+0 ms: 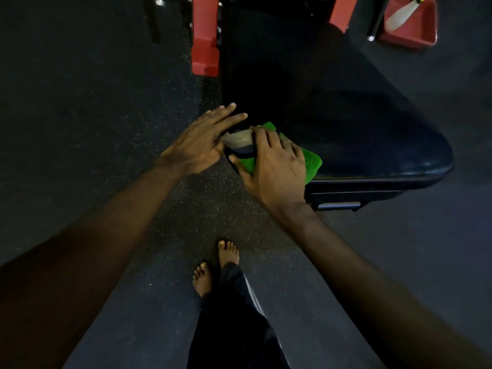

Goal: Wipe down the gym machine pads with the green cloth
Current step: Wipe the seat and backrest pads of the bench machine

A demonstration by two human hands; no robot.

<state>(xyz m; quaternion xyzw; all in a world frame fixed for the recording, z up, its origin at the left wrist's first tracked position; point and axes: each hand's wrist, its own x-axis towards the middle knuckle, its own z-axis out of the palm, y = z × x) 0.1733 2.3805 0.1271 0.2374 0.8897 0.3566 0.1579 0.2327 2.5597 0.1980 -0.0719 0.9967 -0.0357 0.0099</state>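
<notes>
A large black seat pad (332,107) of the gym machine fills the upper middle of the head view. The green cloth (310,163) lies on the pad's near left corner. My right hand (274,166) lies flat on the cloth, fingers spread, thumb hooked round the pad's worn edge. My left hand (202,139) sits just left of it, fingers straight and pointing up-right, touching the pad's left edge. A pale scuffed patch (237,139) shows on the pad corner between my two hands.
Red frame posts (205,43) stand behind the pad at left and right. A red bin (415,30) with a white bottle sits at the top right. Dark speckled rubber floor (106,102) surrounds the machine. My bare feet (215,265) stand below the pad.
</notes>
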